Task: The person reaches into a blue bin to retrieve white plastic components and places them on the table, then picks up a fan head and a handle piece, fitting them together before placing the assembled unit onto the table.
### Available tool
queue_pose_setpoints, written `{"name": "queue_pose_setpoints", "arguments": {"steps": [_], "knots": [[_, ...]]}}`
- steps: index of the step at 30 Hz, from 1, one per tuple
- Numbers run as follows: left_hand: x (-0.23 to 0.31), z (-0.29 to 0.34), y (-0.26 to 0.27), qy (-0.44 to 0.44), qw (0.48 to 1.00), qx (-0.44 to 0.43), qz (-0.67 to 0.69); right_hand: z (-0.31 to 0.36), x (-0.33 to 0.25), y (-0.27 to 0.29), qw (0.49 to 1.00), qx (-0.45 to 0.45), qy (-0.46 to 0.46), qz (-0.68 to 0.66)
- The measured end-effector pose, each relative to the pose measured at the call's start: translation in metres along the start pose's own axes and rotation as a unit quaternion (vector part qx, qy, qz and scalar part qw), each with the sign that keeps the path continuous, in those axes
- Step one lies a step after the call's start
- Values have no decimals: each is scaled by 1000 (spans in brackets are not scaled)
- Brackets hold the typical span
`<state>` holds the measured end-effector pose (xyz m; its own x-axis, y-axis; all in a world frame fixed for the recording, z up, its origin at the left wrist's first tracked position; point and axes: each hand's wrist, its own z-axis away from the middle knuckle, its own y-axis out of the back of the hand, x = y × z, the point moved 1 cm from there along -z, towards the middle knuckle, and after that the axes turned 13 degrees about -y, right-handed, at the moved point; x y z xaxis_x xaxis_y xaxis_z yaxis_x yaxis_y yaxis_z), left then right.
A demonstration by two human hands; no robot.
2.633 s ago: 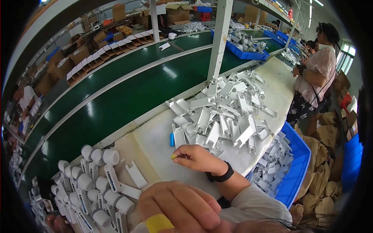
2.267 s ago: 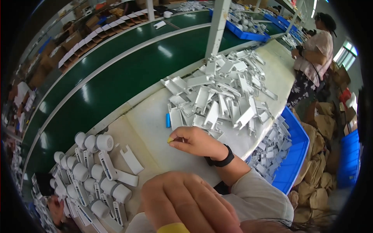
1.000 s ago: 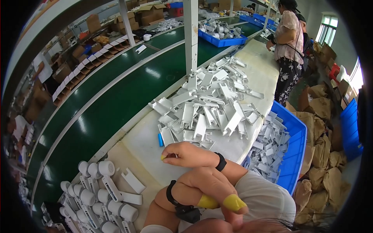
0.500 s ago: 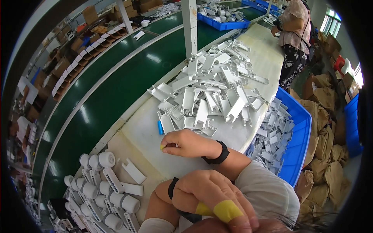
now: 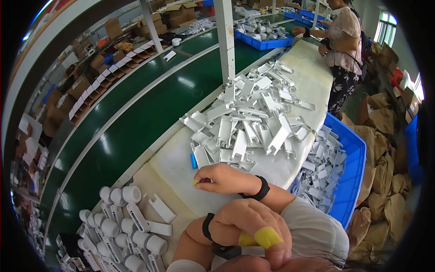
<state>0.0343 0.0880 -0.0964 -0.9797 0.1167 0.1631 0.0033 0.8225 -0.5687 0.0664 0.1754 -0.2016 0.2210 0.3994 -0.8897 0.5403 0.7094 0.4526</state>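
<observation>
1. White plastic parts (image 5: 253, 118) lie in a loose heap on the pale surface (image 5: 312, 63), beyond the hands and beside the green conveyor belt (image 5: 136, 131).
2. Right hand (image 5: 224, 179) rests on the surface just short of the heap, fingers curled together with a yellow-taped fingertip; whether it pinches something small I cannot tell.
3. Left hand (image 5: 247, 224) is raised close to the camera, fingers folded in, two of them wrapped in yellow tape, with a black band at the wrist. It seems to hold nothing, though part of it is hidden.
4. A small blue piece (image 5: 194, 160) lies at the near edge of the heap, just beside the right hand.
5. Assembled white pieces with round heads (image 5: 122, 217) stand in rows to the left.
6. To do this step well, I judge it best to draw one part from the near edge of the heap rather than dig, so the pile does not slide toward the blue bin (image 5: 358, 167) at the right.
</observation>
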Motion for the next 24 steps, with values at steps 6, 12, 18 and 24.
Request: {"name": "queue_pose_setpoints", "arguments": {"steps": [6,12,18,24], "knots": [[-2,-16,-23,-118,980,70,-144,-3,0,1,1000,-4,0,24],[-1,-21,-13,-138,985,7,-100,-4,-3,1,1000,6,1,8],[-8,5,-23,-107,983,116,-97,0,-6,-2,999,-9,7,33],[2,-7,8,60,989,-70,-115,3,-7,6,999,40,11,5]]}}
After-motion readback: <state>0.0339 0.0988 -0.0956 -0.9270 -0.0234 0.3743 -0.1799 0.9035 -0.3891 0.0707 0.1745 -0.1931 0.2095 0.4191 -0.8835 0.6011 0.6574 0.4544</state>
